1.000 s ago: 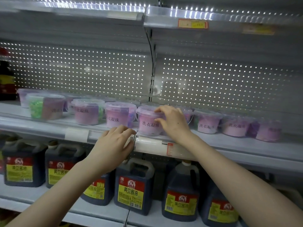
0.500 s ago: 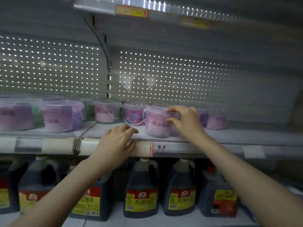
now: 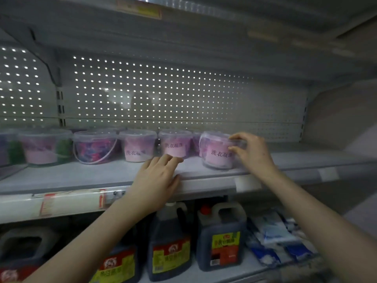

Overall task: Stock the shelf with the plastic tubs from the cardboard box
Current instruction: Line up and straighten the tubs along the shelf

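Fingers [image 3: 238, 137] of R hand [image 3: 255, 156] round clear plastic tub [image 3: 216, 155]; L hand [image 3: 157, 176] flat on shelf [image 3: 81, 176].

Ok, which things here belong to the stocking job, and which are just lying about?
Job: pink-labelled tub held by the right hand; stocked tubs beside it; shelf, with the left hand resting on its edge.
Lying about: soy sauce jugs below; blue-and-white packets.
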